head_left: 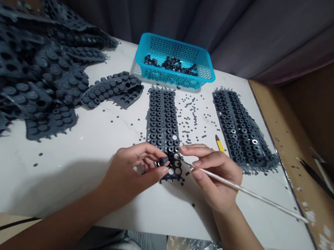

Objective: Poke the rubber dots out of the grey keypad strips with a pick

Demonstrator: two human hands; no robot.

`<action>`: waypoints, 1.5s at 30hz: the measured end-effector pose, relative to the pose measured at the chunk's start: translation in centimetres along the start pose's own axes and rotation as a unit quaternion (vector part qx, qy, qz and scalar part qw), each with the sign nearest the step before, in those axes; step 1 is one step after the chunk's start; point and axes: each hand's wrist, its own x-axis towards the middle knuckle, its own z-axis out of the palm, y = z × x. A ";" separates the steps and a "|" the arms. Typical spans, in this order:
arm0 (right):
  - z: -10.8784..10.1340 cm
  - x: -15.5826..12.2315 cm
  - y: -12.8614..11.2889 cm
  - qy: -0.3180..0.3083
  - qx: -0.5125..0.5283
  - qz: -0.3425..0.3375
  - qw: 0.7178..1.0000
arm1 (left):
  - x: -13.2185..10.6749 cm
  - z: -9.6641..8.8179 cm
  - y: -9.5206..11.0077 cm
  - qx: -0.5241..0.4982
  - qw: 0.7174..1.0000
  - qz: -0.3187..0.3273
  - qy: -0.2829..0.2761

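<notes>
A long dark grey rubber sheet [164,114] studded with small round rings lies on the white table [67,169], running away from me. My left hand [133,167] pinches a small dark rubber ring at the sheet's near end. My right hand [214,173] is closed round a thin white stick [255,195] whose tip touches the sheet's near end; the stick trails off to the right. The two hands almost touch over the sheet.
A turquoise basket [205,71] holding loose dark rings stands at the back. A second ringed sheet [241,128] lies to the right, a big pile of sheets [30,71] to the left. Tiny punched discs [190,117] litter the table. A yellow tool [219,143] peeks behind my right hand.
</notes>
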 end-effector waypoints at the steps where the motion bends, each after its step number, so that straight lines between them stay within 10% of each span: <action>1: 0.0 0.0 0.0 0.003 -0.005 0.003 1.000 | -0.1 0.1 0.0 0.029 0.999 0.018 0.016; 13: -0.1 0.0 0.2 -0.090 -0.042 -0.017 0.995 | 0.2 0.0 0.1 0.130 0.981 0.134 0.057; 45: -0.4 0.4 -0.1 -0.205 -0.111 -0.050 0.971 | 0.3 -0.4 -0.8 0.197 0.973 0.121 0.030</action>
